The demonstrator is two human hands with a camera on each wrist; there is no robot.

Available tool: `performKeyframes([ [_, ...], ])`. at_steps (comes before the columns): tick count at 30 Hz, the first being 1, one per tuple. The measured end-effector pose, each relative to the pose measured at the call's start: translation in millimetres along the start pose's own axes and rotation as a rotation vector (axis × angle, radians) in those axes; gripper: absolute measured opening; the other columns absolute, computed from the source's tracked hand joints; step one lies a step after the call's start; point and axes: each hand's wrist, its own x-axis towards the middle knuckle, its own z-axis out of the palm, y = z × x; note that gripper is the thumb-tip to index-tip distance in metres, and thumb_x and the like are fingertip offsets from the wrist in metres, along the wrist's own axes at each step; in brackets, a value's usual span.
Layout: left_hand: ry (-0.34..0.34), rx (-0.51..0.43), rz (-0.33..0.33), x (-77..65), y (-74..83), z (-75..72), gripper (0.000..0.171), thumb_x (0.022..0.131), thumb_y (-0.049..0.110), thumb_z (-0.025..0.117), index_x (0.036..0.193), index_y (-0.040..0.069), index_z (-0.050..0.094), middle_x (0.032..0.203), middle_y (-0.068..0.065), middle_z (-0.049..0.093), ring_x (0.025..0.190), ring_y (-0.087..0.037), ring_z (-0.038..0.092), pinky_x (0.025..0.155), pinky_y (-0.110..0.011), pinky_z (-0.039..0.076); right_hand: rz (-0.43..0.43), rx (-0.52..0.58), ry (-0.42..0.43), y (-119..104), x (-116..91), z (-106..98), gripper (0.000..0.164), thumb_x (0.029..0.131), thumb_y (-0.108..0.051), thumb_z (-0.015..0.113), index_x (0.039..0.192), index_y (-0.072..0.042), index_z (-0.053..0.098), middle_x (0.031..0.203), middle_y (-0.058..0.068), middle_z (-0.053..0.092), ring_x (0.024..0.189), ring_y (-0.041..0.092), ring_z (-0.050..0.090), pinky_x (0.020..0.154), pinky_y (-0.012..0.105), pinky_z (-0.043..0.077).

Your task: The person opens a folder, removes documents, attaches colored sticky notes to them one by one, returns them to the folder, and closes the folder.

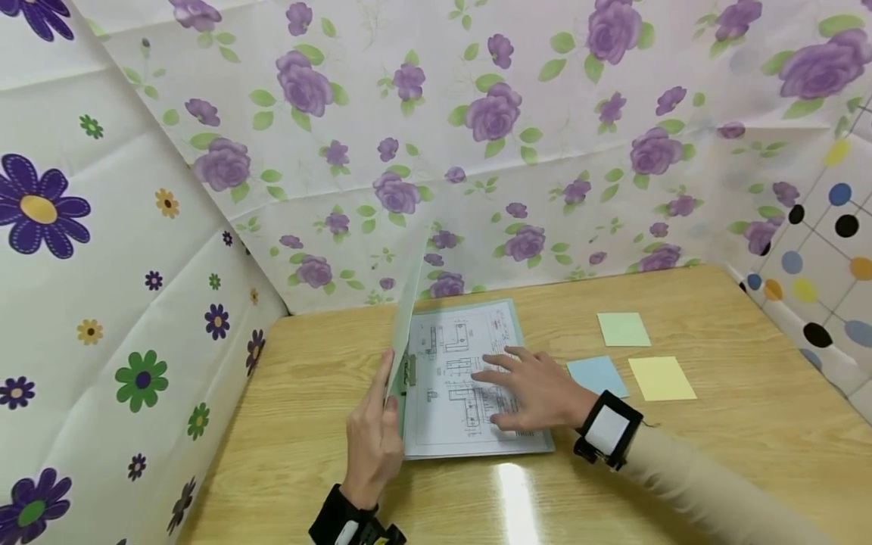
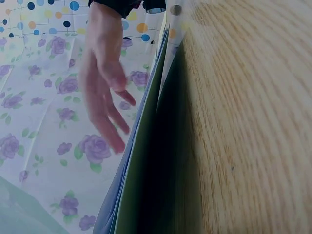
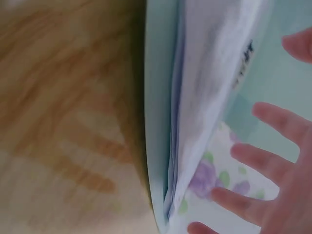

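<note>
A pale green clipboard folder (image 1: 406,310) lies on the table with its cover raised nearly upright. My left hand (image 1: 373,443) holds that cover low on its near side, fingers along the outer face and thumb at the near edge. Inside, a metal clip (image 1: 410,369) sits beside a stack of printed sheets with technical drawings (image 1: 443,424). My right hand (image 1: 534,390) is spread over the right half of the top sheet, with nothing in its grasp. The right wrist view shows its separated fingers (image 3: 263,161) beside the paper edges (image 3: 176,146).
Right of the folder lie a green sticky note (image 1: 624,329), a blue one (image 1: 599,376), partly behind my right wrist, and a yellow one (image 1: 662,378). Flower-printed sheeting (image 1: 490,174) walls the back of the wooden table (image 1: 306,401); patterned sheets also line both sides.
</note>
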Motion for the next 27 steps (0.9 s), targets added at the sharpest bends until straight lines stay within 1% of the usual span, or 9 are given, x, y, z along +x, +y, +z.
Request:
performKeyframes([
  [4, -0.005, 0.003, -0.003, 0.1, 1.7, 2.3, 0.061, 0.11, 0.008, 0.039, 0.171, 0.004, 0.045, 0.164, -0.028, 0.06, 0.115, -0.049, 0.081, 0.078, -0.059, 0.069, -0.027, -0.063, -0.086, -5, 4, 12, 0.074, 0.09, -0.061, 0.079, 0.156, -0.031, 0.068, 0.168, 0.012, 0.062, 0.151, 0.051, 0.058, 0.108, 0.079, 0.055],
  [7, -0.007, 0.013, -0.001, -0.5, 2.7, 2.9, 0.064, 0.107, 0.005, 0.042, 0.171, 0.002, 0.045, 0.162, -0.03, 0.06, 0.108, -0.048, 0.082, 0.074, -0.055, 0.069, -0.035, -0.128, -0.114, -8, 6, 19, 0.077, 0.087, -0.064, 0.082, 0.156, -0.031, 0.069, 0.166, 0.01, 0.063, 0.147, 0.047, 0.061, 0.104, 0.074, 0.059],
  [9, -0.008, 0.019, -0.001, -1.1, 2.9, 2.8, 0.065, 0.106, 0.003, 0.044, 0.171, 0.002, 0.045, 0.16, -0.031, 0.061, 0.107, -0.048, 0.082, 0.075, -0.056, 0.069, -0.027, -0.155, -0.121, -9, 7, 22, 0.079, 0.086, -0.065, 0.083, 0.156, -0.033, 0.068, 0.166, 0.008, 0.063, 0.147, 0.045, 0.062, 0.105, 0.073, 0.059],
  [19, -0.006, 0.018, -0.011, -1.5, 3.5, 1.2, 0.067, 0.104, 0.003, 0.048, 0.172, 0.004, 0.045, 0.159, -0.031, 0.063, 0.11, -0.048, 0.083, 0.078, -0.056, 0.07, 0.005, -0.13, -0.152, -16, 7, 19, 0.079, 0.085, -0.061, 0.087, 0.155, -0.032, 0.068, 0.167, 0.009, 0.062, 0.149, 0.047, 0.059, 0.106, 0.075, 0.058],
  [21, -0.003, 0.02, -0.014, -1.0, 4.6, 0.6, 0.068, 0.104, 0.003, 0.048, 0.171, 0.004, 0.045, 0.157, -0.032, 0.064, 0.107, -0.046, 0.084, 0.072, -0.049, 0.069, 0.004, -0.135, -0.152, -17, 8, 18, 0.079, 0.084, -0.06, 0.088, 0.155, -0.031, 0.069, 0.166, 0.009, 0.062, 0.148, 0.047, 0.06, 0.104, 0.074, 0.06],
  [23, -0.001, 0.013, -0.021, 0.0, 6.0, -0.5, 0.068, 0.103, 0.002, 0.048, 0.171, 0.004, 0.046, 0.155, -0.033, 0.064, 0.095, -0.042, 0.084, 0.061, -0.036, 0.064, 0.003, -0.143, -0.152, -18, 8, 17, 0.078, 0.084, -0.059, 0.088, 0.154, -0.031, 0.069, 0.165, 0.009, 0.063, 0.147, 0.046, 0.061, 0.103, 0.073, 0.061],
  [24, -0.001, 0.008, -0.025, 0.7, 6.9, -1.2, 0.068, 0.103, 0.002, 0.047, 0.171, 0.005, 0.046, 0.154, -0.034, 0.065, 0.088, -0.039, 0.083, 0.056, -0.029, 0.058, 0.001, -0.148, -0.153, -18, 8, 16, 0.078, 0.083, -0.059, 0.089, 0.154, -0.031, 0.069, 0.164, 0.009, 0.063, 0.146, 0.046, 0.061, 0.102, 0.073, 0.061],
  [25, -0.001, 0.001, -0.028, 1.8, 7.8, -2.3, 0.069, 0.102, 0.001, 0.047, 0.171, 0.004, 0.046, 0.153, -0.034, 0.065, 0.075, -0.035, 0.08, 0.051, -0.023, 0.051, -0.001, -0.151, -0.153, -18, 9, 16, 0.078, 0.083, -0.059, 0.089, 0.154, -0.031, 0.069, 0.164, 0.009, 0.063, 0.145, 0.046, 0.061, 0.101, 0.072, 0.062],
  [27, 0.001, -0.016, -0.029, 4.8, 10.0, -5.0, 0.067, 0.104, 0.002, 0.045, 0.171, 0.005, 0.046, 0.153, -0.034, 0.065, 0.067, -0.031, 0.074, 0.047, -0.018, 0.04, -0.004, -0.158, -0.152, -19, 9, 15, 0.078, 0.083, -0.058, 0.09, 0.153, -0.031, 0.07, 0.163, 0.008, 0.064, 0.144, 0.045, 0.062, 0.099, 0.072, 0.063],
])
